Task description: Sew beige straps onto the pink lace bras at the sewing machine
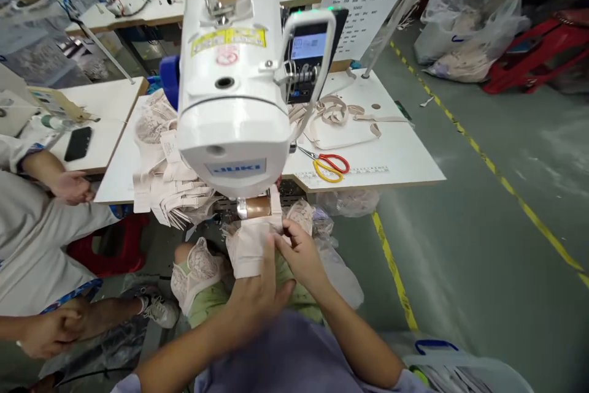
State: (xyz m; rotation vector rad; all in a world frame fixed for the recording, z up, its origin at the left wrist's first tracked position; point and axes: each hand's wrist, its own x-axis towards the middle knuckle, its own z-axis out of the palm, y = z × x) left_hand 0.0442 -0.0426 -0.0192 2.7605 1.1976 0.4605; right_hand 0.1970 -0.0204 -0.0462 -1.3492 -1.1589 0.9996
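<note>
A beige fabric piece hangs at the front of the white sewing machine, with its upper end close to the needle area. My left hand lies against the lower part of the fabric, fingers extended and slightly blurred. Pinched between thumb and fingers, the fabric's right edge is in my right hand. A lace bra cup rests on my lap to the left. More lace shows behind my right hand.
Red-and-yellow scissors and beige straps lie on the white table. Beige garments are piled left of the machine. Another person sits at the left. A lidded bin stands at the lower right.
</note>
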